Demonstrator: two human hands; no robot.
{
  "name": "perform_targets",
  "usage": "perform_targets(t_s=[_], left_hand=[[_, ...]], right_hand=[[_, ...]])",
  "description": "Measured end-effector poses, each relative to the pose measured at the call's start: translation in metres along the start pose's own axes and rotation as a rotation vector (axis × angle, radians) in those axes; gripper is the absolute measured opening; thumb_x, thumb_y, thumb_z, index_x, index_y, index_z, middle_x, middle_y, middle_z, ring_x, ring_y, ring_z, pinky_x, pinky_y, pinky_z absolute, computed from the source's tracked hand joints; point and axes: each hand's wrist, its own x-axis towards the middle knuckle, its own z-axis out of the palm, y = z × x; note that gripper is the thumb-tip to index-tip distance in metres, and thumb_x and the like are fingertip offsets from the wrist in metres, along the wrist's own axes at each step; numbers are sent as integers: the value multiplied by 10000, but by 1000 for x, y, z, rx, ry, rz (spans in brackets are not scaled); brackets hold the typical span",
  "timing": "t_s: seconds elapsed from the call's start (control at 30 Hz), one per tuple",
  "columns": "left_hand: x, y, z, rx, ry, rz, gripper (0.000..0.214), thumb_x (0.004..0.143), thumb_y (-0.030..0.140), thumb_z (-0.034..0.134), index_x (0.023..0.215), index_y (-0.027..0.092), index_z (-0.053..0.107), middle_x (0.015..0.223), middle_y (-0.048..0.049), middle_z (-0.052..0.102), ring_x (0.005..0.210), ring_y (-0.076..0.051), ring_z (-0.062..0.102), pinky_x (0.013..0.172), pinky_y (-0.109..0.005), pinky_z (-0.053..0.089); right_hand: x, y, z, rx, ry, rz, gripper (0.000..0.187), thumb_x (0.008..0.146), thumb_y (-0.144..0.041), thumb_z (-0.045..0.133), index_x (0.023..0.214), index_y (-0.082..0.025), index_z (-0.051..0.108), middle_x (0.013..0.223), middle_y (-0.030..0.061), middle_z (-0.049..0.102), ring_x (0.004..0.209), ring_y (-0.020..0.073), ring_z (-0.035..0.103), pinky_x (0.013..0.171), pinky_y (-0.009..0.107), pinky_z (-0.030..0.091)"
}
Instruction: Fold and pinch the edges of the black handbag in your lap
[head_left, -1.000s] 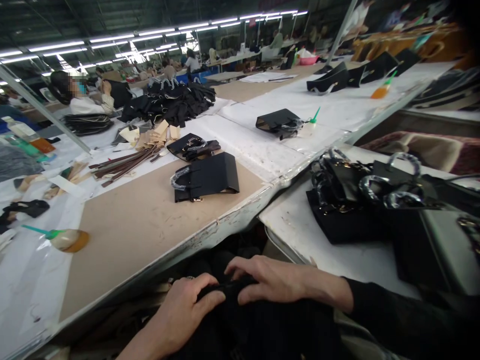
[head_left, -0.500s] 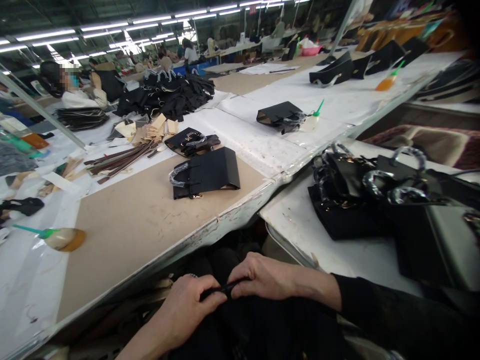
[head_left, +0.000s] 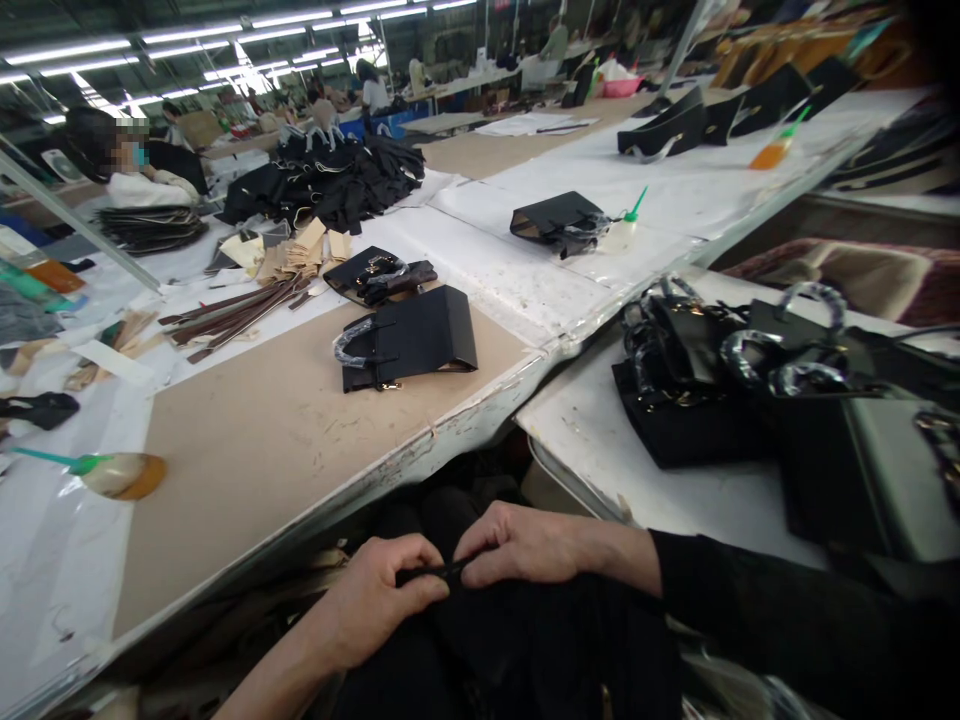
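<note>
Over my lap, my left hand [head_left: 382, 590] is closed, pinching one part of a thin black strip [head_left: 452, 569] between thumb and fingers. My right hand [head_left: 521, 545] pinches the same strip just to the right, its fingertips a short gap from the left ones. Both ends of the strip are hidden by the hands. Black cloth [head_left: 525, 650] lies beneath them. Beyond the table edge, a black handbag [head_left: 424, 335] with plastic-wrapped handles lies on a tan board [head_left: 247, 460]. Another black bag [head_left: 367, 275] lies just behind it.
Several black handbags [head_left: 697, 425] crowd the right-hand table [head_left: 570, 440]. A glue bottle [head_left: 124, 475] lies at the left. Brown strips [head_left: 232, 315] and a black pile [head_left: 330, 180] sit farther back. A co-worker [head_left: 135, 170] sits at the far left.
The view has tilted and shifted slightly, so the table things sit a little higher and more to the left. Both hands keep their pinch on the strip, with little visible movement.
</note>
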Motion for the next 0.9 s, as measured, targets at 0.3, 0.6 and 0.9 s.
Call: perform_targets(t_s=[0.3,0.6,0.9], left_hand=[[-5,5,2,65,38,-6,115,857,262,663,881,199,570,685,82,568,668,-127,477,632,-243,326],[-10,7,6,159,82,8,123,843,243,678,898,223,571,768,54,636,751,-164,533,666,-251,338],[-12,7,-2,-1,67,-31,194,819,284,707,983,200,649,917,27,706,875,-188,607,741,-248,406]], right_hand=[[6,-9,-3,-318,-30,-70,400,830,-403,766,1156,-176,729,883,8,706,744,146,625,639,199,442],[28,2,16,-415,181,-124,246,770,-394,836,730,-187,709,621,-73,572,581,99,496,574,218,334],[25,6,16,-271,210,-107,239,720,-142,833,661,-159,602,578,-103,458,573,75,424,538,198,293]])
